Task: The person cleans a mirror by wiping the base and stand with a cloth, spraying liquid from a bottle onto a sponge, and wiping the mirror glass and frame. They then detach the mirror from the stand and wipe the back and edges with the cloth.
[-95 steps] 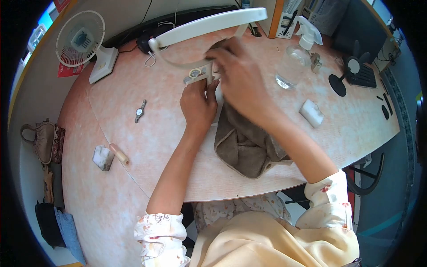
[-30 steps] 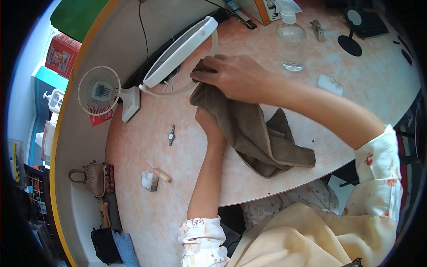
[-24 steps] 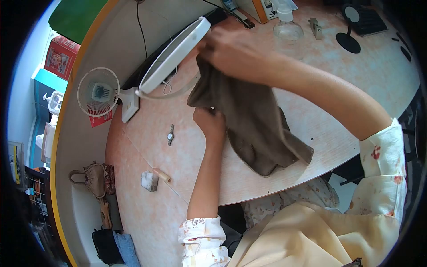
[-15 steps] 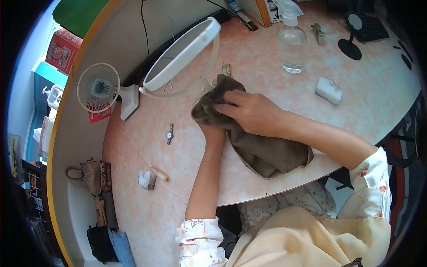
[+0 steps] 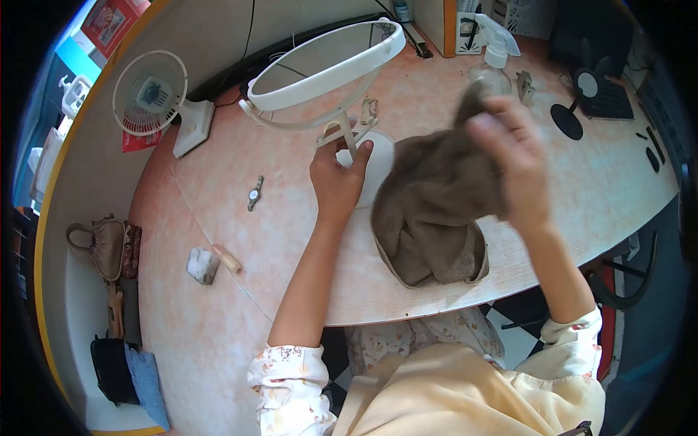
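We see the mirror (image 5: 329, 96) at upper centre of the frame, its long axis slanting up rightward. Our left hand (image 5: 336, 178), nearer, has its fingers round the stand (image 5: 345, 131); our right hand (image 5: 518, 160) clutches the brown cloth (image 5: 432, 214), the mirror lying up and left.

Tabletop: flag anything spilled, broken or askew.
No spill or breakage shows on the tabletop. Only the mirror looks askew: it slants, one end higher in the picture, above the stand that the left hand holds. That may simply be how it is turned.
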The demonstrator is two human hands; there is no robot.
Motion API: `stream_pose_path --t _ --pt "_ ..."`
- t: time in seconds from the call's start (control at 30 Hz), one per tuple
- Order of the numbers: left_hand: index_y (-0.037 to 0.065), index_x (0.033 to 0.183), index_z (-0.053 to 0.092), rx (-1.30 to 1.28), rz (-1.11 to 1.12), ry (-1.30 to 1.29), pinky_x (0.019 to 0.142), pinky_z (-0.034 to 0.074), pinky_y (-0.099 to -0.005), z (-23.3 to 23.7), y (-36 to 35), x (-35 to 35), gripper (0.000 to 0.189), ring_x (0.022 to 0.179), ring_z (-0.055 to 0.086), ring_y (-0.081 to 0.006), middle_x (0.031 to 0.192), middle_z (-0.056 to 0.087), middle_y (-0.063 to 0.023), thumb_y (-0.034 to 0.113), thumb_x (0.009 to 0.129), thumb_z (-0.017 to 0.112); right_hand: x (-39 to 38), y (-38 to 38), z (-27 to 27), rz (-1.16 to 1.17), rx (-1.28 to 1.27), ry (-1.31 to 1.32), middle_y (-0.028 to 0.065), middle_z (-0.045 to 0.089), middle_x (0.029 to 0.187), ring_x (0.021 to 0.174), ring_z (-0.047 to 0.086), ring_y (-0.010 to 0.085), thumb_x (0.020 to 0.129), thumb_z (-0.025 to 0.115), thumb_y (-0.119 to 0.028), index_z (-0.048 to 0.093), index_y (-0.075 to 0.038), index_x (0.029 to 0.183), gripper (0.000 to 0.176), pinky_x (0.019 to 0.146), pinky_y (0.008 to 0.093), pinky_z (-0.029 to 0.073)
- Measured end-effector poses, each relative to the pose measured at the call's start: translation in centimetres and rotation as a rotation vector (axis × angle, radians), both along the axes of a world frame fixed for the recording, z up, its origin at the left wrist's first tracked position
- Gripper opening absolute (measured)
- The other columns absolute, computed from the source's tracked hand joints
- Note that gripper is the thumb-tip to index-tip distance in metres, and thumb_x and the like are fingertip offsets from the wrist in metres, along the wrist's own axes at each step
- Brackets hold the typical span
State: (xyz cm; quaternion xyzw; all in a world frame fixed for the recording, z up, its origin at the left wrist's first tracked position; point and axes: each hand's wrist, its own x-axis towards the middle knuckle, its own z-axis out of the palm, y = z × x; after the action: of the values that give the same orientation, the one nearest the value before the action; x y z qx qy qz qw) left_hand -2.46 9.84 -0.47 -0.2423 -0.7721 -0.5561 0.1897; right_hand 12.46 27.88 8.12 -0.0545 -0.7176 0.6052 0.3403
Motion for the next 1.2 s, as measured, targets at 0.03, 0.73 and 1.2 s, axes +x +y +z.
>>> stream_pose_path --t 0.03,0.73,1.2 --pt "0.0 0.111 0.068 0.005 -0.003 0.011 0.075 0.051 -0.0327 -0.2 -0.1 0.0 0.033 0.081 0.066 -0.018 0.091 0.072 -0.0117 0.017 0.084 0.075 -1.0 -1.6 -0.9 0.14 0.036 0.006 0.0067 0.068 0.101 0.094 0.061 0.0138 0.089 0.071 -0.017 0.064 0.001 0.109 0.028 0.085 0.0285 0.049" --pt "-0.001 0.088 0.06 -0.158 0.084 0.166 0.064 0.047 -0.048 -1.2 -0.2 -0.7 0.014 0.073 0.062 -0.0397 0.076 0.063 -0.0207 0.0 0.074 0.059 -11.6 -5.2 -6.8 -0.107 1.165 0.368 0.0093 0.065 0.078 0.068 0.068 0.0244 0.081 0.062 -0.008 0.063 -0.007 0.116 0.036 0.059 0.0344 0.055" --pt "0.0 0.106 0.068 -0.123 0.079 0.042 0.063 0.052 -0.0359 -1.0 0.0 -0.5 0.025 0.075 0.072 -0.0274 0.086 0.072 -0.018 0.003 0.082 0.063 -7.3 -4.2 -4.7 -0.018 0.317 -0.094 0.0207 0.069 0.099 0.088 0.067 0.0369 0.086 0.064 -0.01 0.064 0.0 0.108 0.024 0.077 0.0404 0.053"
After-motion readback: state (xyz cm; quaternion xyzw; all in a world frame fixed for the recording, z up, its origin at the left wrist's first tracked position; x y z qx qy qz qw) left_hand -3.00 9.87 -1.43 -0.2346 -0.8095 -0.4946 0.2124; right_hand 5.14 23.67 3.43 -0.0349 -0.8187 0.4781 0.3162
